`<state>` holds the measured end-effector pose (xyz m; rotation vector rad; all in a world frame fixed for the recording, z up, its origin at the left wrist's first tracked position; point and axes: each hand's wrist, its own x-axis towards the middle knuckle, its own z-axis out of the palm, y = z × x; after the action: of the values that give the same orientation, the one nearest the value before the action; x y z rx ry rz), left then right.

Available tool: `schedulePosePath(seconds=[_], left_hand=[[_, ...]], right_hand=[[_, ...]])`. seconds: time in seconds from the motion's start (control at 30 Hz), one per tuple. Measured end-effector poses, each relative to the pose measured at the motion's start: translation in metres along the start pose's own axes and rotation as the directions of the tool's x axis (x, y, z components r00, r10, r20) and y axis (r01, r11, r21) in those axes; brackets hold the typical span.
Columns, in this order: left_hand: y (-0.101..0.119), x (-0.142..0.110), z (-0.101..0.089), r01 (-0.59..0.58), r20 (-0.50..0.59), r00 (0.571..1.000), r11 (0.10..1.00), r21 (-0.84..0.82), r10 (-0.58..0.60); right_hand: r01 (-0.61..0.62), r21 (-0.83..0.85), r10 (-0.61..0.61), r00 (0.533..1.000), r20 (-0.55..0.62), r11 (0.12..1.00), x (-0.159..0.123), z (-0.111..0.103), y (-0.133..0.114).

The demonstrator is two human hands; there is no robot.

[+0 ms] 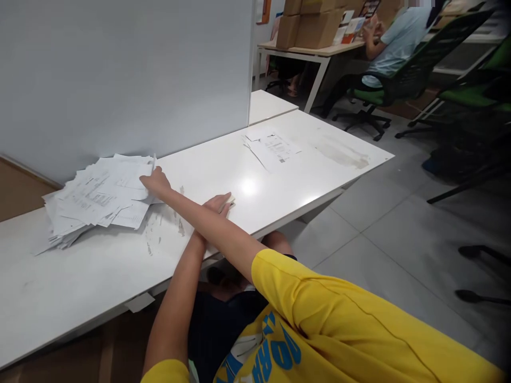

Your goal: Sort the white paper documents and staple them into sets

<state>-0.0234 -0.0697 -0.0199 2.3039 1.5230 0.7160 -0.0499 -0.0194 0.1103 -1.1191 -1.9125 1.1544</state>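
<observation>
My arms cross over the white desk. My right hand (156, 183) reaches left to the near-right side of a big loose pile of printed papers (96, 197); its fingers are closed at the edge of a sheet that stands up slightly. Under my right forearm, my left hand (216, 203) rests on the desk near its front edge, closed around a small pale object (231, 199) with a dark metal tip, mostly hidden by the fingers. Farther right lie a few printed sheets (273, 148), overlapping and flat, apart from both hands.
A grey partition (128, 69) rises behind the white desk (223, 165). Cardboard (19, 189) leans at the left. Across the aisle a person in a light blue shirt (403, 42) sits on a green chair (367, 97) by a table with cardboard boxes (315, 26).
</observation>
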Motion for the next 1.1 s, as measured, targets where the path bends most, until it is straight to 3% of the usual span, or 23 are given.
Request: schedulePosePath(seconds=[0.1, 0.2, 0.27, 0.37, 0.47, 0.53, 0.6, 0.67, 0.87, 1.1], left_hand=[[-0.006, 0.003, 0.003, -0.004, 0.016, 1.000, 0.999, 0.034, 0.004], [-0.008, 0.003, 0.006, -0.001, 0.006, 1.000, 0.999, 0.032, 0.001], [-0.007, 0.002, 0.007, 0.008, -0.015, 1.000, 1.000, 0.030, -0.008], [-0.005, 0.002, 0.008, -0.029, -0.052, 0.998, 0.999, 0.031, 0.030], [-0.002, 0.002, 0.008, -0.057, -0.092, 0.994, 0.998, 0.014, 0.058], [-0.002, 0.002, 0.007, -0.062, -0.111, 0.992, 0.998, -0.004, 0.061], [-0.001, 0.002, 0.008, -0.068, -0.127, 0.990, 0.998, -0.019, 0.065], [-0.001, 0.002, 0.008, -0.060, -0.130, 0.990, 0.998, -0.025, 0.056], [-0.002, 0.002, 0.006, -0.079, -0.172, 0.982, 0.996, -0.044, 0.071], [-0.003, 0.002, 0.003, -0.082, -0.284, 0.957, 0.995, -0.063, 0.060]], right_hand=[[0.005, -0.027, -0.007, 0.997, -0.073, 1.000, -0.001, -0.008, 0.005], [-0.071, -0.096, 0.031, 0.931, -0.363, 0.993, 0.005, -0.034, 0.035], [-0.072, -0.167, -0.028, 0.846, -0.532, 0.983, 0.014, -0.069, 0.070], [-0.033, -0.329, -0.180, 0.782, -0.596, 0.944, 0.022, -0.142, 0.142], [-0.310, -0.455, -0.095, 0.733, -0.673, 0.835, 0.003, -0.210, 0.214], [-0.510, -0.480, 0.059, 0.727, -0.684, 0.713, -0.020, -0.237, 0.251], [-0.638, -0.457, 0.234, 0.706, -0.668, 0.619, -0.042, -0.247, 0.276], [-0.691, -0.442, 0.321, 0.685, -0.654, 0.572, -0.055, -0.246, 0.289], [-0.689, -0.462, 0.208, 0.655, -0.726, 0.558, -0.054, -0.233, 0.294], [-0.664, -0.472, 0.165, 0.663, -0.730, 0.579, -0.055, -0.234, 0.297]])
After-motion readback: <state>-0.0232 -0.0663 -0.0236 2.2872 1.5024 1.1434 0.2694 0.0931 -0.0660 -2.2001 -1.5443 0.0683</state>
